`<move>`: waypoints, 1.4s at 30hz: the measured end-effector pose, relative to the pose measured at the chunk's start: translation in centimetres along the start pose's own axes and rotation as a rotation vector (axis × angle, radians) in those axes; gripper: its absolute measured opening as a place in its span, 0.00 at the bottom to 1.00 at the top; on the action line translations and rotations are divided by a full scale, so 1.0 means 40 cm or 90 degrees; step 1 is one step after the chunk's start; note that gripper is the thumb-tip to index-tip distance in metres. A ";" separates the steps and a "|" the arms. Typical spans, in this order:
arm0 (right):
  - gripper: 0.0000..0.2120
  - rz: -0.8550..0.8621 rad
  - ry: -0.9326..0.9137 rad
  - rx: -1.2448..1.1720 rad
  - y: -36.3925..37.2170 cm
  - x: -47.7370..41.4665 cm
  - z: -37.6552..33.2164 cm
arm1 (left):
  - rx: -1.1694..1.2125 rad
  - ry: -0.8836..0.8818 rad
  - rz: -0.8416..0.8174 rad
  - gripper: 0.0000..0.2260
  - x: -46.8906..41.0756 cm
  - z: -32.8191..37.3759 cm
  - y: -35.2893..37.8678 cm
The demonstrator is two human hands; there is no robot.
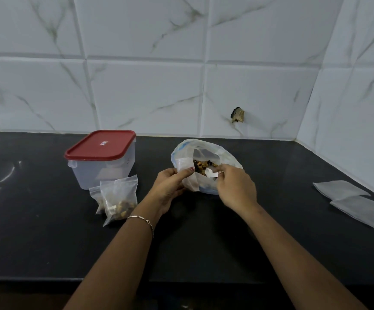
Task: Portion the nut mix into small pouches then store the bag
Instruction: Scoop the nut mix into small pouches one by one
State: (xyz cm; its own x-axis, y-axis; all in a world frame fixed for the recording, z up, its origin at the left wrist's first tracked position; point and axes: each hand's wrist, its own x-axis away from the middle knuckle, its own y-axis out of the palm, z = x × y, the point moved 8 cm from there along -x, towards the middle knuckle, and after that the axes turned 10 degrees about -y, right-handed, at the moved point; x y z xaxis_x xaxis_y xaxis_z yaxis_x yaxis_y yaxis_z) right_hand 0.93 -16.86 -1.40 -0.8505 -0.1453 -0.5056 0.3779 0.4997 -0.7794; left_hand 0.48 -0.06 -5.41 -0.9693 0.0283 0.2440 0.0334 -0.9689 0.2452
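Observation:
A large clear bag of nut mix (206, 151) stands open on the black counter, nuts (201, 166) showing inside. My left hand (170, 186) pinches a small clear pouch (187, 173) at the bag's mouth. My right hand (235, 186) reaches into the bag's opening and pinches a small white scoop (210, 173) over the nuts. Two filled small pouches (119, 198) lean against a container on the left.
A clear plastic container with a red lid (101, 157) stands at the back left. Two empty flat pouches (349, 200) lie on the counter (203, 242) at the right. Tiled walls close the back and right side; the counter's front edge runs below my forearms.

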 end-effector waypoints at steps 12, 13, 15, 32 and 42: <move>0.14 -0.074 0.324 -0.552 0.084 0.033 0.071 | -0.028 0.010 -0.052 0.13 -0.007 -0.002 0.004; 0.14 -0.081 0.342 -0.573 0.089 0.035 0.071 | -0.032 0.011 -0.055 0.14 -0.006 -0.002 0.005; 0.13 -0.090 0.377 -0.614 0.101 0.037 0.075 | -0.040 0.015 -0.062 0.14 -0.002 -0.001 0.010; 0.10 -0.153 0.329 -0.594 0.100 0.004 0.056 | -0.138 0.062 -0.094 0.17 0.004 -0.002 0.032; 0.11 -0.097 0.454 -0.833 0.125 0.016 0.073 | -0.074 0.090 -0.055 0.14 0.007 0.005 0.026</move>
State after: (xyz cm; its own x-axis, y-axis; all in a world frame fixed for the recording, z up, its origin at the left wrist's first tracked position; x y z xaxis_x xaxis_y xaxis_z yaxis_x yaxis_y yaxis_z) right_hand 3.35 -16.96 -6.68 -0.9912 -0.0220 0.1308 0.0133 0.9648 0.2626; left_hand 0.29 -0.99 -4.90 -0.9921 0.0860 0.0909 -0.0719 -0.9864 0.1480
